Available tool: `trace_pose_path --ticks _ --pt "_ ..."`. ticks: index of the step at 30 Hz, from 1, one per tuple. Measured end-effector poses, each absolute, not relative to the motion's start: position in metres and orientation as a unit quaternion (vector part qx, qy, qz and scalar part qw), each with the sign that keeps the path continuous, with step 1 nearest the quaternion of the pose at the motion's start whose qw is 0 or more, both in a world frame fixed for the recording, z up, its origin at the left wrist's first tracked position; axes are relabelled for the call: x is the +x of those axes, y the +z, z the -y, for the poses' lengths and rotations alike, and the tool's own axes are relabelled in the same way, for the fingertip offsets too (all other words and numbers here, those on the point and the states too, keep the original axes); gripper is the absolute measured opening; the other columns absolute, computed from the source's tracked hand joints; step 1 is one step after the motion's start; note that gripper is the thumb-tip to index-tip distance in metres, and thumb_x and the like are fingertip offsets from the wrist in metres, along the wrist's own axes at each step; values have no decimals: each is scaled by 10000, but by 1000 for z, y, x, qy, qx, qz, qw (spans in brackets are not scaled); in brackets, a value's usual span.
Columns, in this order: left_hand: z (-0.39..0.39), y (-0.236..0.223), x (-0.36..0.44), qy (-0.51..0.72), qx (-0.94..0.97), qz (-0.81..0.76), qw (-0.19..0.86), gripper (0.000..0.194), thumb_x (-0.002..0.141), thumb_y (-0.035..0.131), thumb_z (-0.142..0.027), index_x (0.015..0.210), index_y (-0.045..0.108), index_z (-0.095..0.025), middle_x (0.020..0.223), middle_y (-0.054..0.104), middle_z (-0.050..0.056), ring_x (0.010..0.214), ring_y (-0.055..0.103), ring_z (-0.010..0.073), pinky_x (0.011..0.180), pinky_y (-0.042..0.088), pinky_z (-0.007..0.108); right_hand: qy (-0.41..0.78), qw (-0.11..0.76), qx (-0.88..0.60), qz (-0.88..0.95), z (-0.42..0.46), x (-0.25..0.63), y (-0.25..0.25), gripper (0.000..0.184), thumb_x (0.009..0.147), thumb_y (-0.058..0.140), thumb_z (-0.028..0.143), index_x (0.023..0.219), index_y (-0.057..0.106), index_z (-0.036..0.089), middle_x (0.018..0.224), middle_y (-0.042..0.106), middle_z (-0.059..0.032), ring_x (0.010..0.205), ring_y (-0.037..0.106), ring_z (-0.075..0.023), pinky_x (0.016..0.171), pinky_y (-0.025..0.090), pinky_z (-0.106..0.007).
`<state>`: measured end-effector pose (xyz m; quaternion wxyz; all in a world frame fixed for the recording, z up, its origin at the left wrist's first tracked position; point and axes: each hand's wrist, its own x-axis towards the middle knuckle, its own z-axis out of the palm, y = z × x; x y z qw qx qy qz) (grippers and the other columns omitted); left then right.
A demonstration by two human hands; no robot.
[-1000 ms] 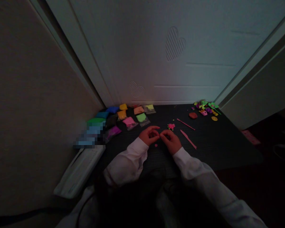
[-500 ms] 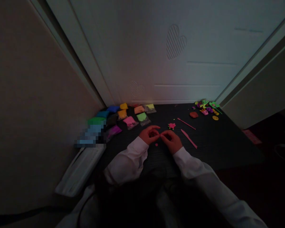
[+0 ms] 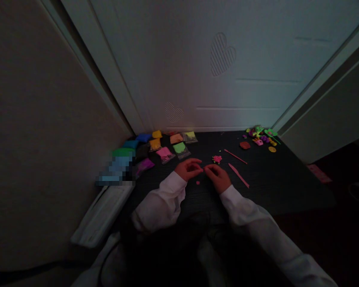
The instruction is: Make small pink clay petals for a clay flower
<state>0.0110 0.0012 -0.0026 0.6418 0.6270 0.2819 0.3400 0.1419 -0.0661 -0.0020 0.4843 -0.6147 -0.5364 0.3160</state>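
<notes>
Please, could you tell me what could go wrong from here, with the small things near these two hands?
The small pink piece lies on the table close below the left hand and right hand, so either might flatten or drag it.
The pink cluster sits just beyond the right hand; a reach forward could squash it.
The light is dim, so tiny pieces could be overlooked.
</notes>
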Motion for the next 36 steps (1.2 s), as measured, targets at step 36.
trace_pose_path --ticks 36 --pt "0 0 10 345 587 -293 671 431 495 630 -208 891 477 -131 680 563 7 636 527 94 645 405 251 273 479 -603 576 67 141 -2 165 670 474 331 692 530 177 686 501 -5 627 464 -112 574 374 -231"
